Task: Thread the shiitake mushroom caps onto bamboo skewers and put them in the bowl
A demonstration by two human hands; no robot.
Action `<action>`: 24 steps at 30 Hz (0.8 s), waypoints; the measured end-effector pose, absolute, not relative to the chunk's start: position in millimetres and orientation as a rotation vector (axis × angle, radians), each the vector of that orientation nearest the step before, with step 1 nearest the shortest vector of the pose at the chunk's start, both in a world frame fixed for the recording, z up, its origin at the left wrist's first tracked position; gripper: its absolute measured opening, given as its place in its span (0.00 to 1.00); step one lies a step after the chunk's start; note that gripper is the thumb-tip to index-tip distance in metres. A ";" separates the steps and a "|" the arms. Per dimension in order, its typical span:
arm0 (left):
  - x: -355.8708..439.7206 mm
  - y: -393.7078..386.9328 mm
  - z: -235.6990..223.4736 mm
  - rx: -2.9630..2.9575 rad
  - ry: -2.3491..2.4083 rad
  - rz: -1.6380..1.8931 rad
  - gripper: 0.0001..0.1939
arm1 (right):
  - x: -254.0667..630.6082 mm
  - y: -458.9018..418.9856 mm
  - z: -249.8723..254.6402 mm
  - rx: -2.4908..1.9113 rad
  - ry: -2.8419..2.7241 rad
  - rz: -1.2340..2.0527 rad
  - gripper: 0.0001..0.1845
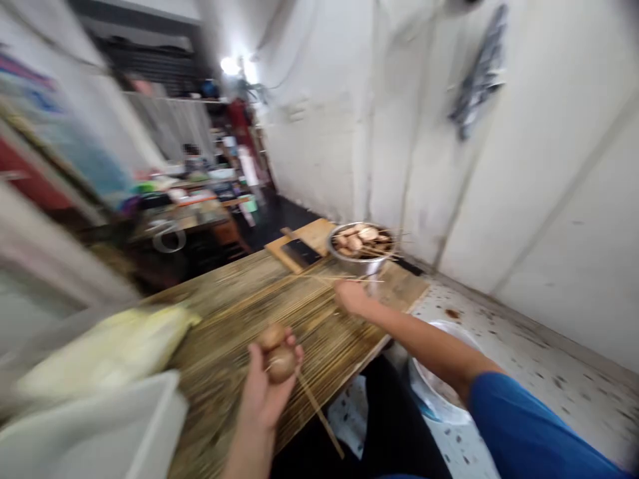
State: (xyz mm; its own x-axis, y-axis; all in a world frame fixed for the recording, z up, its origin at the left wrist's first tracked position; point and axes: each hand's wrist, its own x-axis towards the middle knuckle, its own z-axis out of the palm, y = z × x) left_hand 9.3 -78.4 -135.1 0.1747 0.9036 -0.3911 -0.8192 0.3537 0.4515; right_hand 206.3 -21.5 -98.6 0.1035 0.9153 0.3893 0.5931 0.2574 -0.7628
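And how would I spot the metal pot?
Follow the wooden table to its far end, near the white wall. The metal pot is there, just right of the board. Unlike the board, it's round, holding brown pieces and thin sticks.

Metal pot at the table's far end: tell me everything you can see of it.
The metal pot is round, open-topped and silvery, with a shiny rim. It sits upright on the wooden table, near a wooden board. Rounded brown pieces fill it nearly to the rim, with thin sticks among them, several jutting past its right side. The right hand is just in front; whether it touches the pot is unclear.
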 end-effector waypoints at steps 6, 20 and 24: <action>5.3 -68.5 -139.6 0.196 0.505 1.392 0.15 | 169.7 -118.6 -124.9 -1.159 -1.961 0.650 0.10; 3.0 -67.5 -130.0 0.047 0.501 1.484 0.19 | 156.5 -158.6 -146.2 -1.150 -2.233 0.456 0.19; 4.3 -68.7 -126.2 0.036 0.520 1.490 0.19 | 152.3 -159.2 -147.6 -1.162 -2.233 0.472 0.21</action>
